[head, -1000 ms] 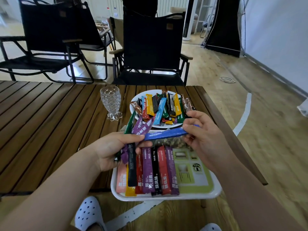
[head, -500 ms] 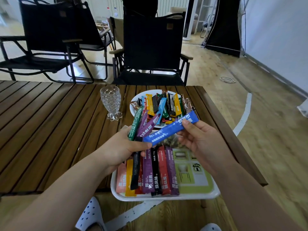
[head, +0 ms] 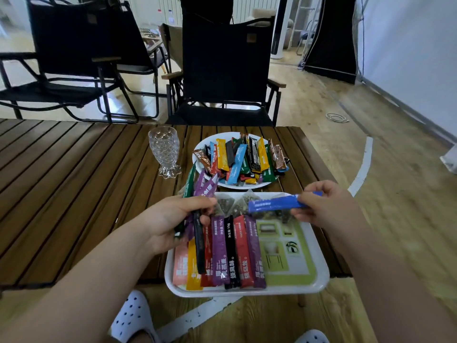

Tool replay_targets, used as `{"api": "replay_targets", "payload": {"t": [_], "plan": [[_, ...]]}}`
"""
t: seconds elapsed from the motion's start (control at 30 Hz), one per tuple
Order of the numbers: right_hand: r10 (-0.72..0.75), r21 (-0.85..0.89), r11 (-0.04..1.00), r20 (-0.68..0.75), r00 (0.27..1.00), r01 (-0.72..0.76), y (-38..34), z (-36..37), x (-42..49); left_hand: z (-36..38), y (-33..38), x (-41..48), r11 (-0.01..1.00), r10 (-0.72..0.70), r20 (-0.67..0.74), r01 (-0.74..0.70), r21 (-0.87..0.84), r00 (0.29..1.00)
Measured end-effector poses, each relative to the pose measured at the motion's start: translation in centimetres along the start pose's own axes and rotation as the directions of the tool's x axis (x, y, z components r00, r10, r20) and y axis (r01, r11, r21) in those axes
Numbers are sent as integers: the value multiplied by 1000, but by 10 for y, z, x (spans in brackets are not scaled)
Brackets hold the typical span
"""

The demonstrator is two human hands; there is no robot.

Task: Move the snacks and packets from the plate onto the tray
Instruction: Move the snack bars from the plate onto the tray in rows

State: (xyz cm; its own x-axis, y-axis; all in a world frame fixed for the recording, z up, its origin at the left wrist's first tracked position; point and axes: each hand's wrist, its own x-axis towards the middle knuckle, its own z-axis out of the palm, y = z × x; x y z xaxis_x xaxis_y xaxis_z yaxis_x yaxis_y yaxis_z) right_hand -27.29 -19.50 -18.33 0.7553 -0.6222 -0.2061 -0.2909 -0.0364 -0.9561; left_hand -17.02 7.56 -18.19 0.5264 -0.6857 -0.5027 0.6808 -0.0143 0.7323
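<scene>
A white plate (head: 197, 154) at the table's far right is heaped with colourful snack packets (head: 237, 159). In front of it a white tray (head: 319, 280) with a green printed base holds a row of stick packets (head: 230, 253) on its left half and clear tea bags (head: 237, 204) at its far edge. My left hand (head: 170, 219) grips a bunch of stick packets (head: 200, 189), green, purple and black, over the tray's left side. My right hand (head: 329, 206) pinches a blue stick packet (head: 274, 203) lying sideways above the tray's far edge.
A clear textured glass (head: 164, 152) stands left of the plate. The slatted wooden table (head: 74, 184) ends just right of the tray and plate. Black folding chairs (head: 222, 70) stand beyond the table. The tray overhangs the table's near edge, above my white shoes (head: 133, 318).
My right hand has pulled the blue packet out of the left hand's bunch and carried it rightward, now level over the tray. The left hand has sunk a little with its bunch.
</scene>
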Motion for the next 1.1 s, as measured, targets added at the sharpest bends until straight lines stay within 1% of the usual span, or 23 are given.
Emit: {"api": "replay_targets", "payload": {"t": [0.03,0.07,0.1,0.13,0.17,0.2,0.23,0.33,0.4,0.53,0.6,0.63,0.67,0.73,0.77,0.8,0.87,0.9,0.93,0.97,1.03,1.07,1.1], "plan": [[47,-71,996,8,999,-47,0,-4,1,-1,0,0,1000,4,24,-4,-18,1000],[93,-228,970,32,995,-84,2,-7,0,-1,0,0,999,18,44,-17,-32,999],[143,-438,894,79,987,-95,4,-9,-2,-2,0,0,998,39,59,-37,-41,998],[207,-627,775,134,969,-79,5,-9,-6,-2,0,0,997,61,66,-58,-45,996],[274,-753,657,181,944,-46,6,-6,-10,-3,0,1,996,80,69,-77,-46,994],[331,-817,577,214,919,-18,8,-3,-13,-2,1,1,996,87,72,-84,-43,994],[369,-839,544,237,898,-2,9,2,-15,-1,2,0,996,82,74,-79,-32,994],[399,-839,544,270,876,11,8,13,-18,5,1,-2,997,76,35,-76,1,996],[401,-832,555,289,869,20,8,19,-18,8,0,-3,995,83,-1,-83,-53,997],[419,-810,586,302,857,-1,7,30,-25,9,1,-6,996,78,10,-78,-46,997],[399,-844,535,287,871,34,7,30,-25,11,1,-6,993,86,7,-85,-78,996],[356,-857,511,286,890,70,6,30,-24,12,1,-5,993,93,-13,-93,-66,996],[293,-836,540,294,910,96,6,29,-23,13,0,-4,994,102,-39,-104,-46,994],[173,-665,736,364,915,126,3,27,-22,13,-2,0,991,129,-81,-131,-26,988],[149,-561,817,430,890,135,0,27,-25,13,-2,1,989,141,-91,-144,-21,986],[144,-479,867,502,853,135,-3,28,-28,14,-2,3,988,154,-97,-157,-16,983],[126,-394,905,607,785,160,-4,33,-34,15,-3,5,982,186,-122,-188,-5,975],[99,-373,908,632,768,190,-3,36,-36,16,-3,6,979,201,-145,-203,5,969],[54,-363,901,635,770,236,-1,39,-36,17,-3,7,977,212,-171,-212,20,962],[-12,-369,879,615,789,301,2,42,-35,18,-4,8,976,220,-197,-217,36,955],[-163,-441,771,560,812,459,7,46,-35,21,-6,10,974,228,-223,-221,53,948],[-206,-477,718,550,809,507,7,48,-36,23,-7,10,973,233,-221,-227,51,947],[-219,-493,690,555,802,530,7,49,-38,24,-8,10,972,235,-212,-231,43,949]]}}
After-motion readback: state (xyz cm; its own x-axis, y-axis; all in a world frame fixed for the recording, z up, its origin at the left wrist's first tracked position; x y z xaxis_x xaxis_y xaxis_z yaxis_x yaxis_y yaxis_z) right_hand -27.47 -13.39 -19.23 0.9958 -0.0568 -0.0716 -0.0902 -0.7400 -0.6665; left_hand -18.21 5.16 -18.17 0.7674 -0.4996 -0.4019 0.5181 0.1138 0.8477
